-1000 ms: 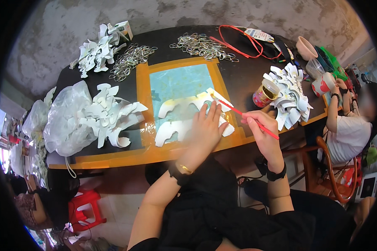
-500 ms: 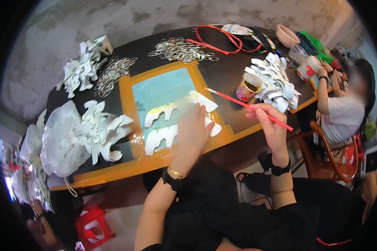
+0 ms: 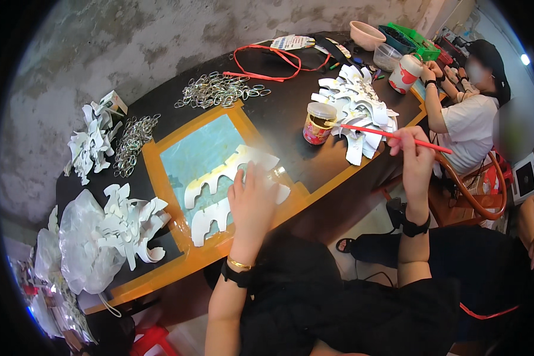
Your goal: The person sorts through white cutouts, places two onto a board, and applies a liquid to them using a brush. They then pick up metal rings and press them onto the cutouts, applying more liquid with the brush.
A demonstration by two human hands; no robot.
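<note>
My left hand (image 3: 252, 199), slightly blurred, has its fingers apart over a white scalloped piece (image 3: 261, 158) with a yellowish smear along its upper edge. A second white scalloped piece (image 3: 202, 225) lies nearer to me, partly hidden by that hand. Both pieces rest on a light blue sheet (image 3: 204, 139) framed with orange-brown tape. Between the fingers of my right hand (image 3: 413, 153) is a red-handled paintbrush (image 3: 385, 134). Its bristle end is at a small colourful jar (image 3: 317, 132) with a clear upper part; whether the tip touches the jar is unclear.
White cut pieces are heaped behind the jar (image 3: 362, 107) and at the left (image 3: 130, 225), beside a plastic bag (image 3: 86, 249). Metal rings (image 3: 216, 90) and a red strap (image 3: 261, 76) lie at the back. On the right another person (image 3: 466, 121) handles a red-and-white object (image 3: 405, 74).
The view has shifted. My right hand has carried the paintbrush from beside the upper white piece over to the jar. My left hand stays at the white pieces, its fingers now more bent.
</note>
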